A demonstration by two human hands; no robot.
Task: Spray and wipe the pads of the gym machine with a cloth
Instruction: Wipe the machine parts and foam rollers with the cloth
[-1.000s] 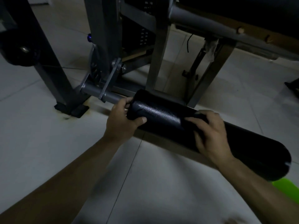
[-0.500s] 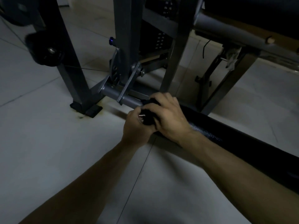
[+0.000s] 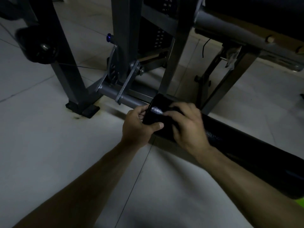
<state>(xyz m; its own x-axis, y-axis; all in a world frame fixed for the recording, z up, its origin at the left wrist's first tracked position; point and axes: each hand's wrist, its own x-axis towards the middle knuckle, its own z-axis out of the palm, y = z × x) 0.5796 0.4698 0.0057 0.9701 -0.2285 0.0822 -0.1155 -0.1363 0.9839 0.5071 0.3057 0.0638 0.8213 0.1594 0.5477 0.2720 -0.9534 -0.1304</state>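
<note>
**Roller pad (image 3: 246,153) gripped at its inner end by both hands**

Fingers (image 3: 141,111) of the left hand (image 3: 138,127) curl round the pad's end face, with the thumb pressed on the near side. The right hand (image 3: 189,127) lies just beside it, its fingers bent over the top of the pad and clasping it. Whether a cloth sits under that palm cannot be told in the dim light. The long black pad runs low above the tiled floor (image 3: 49,145) toward the lower right. Its gripped end meets a grey steel bar (image 3: 111,92) that joins the machine frame (image 3: 125,38).
</note>
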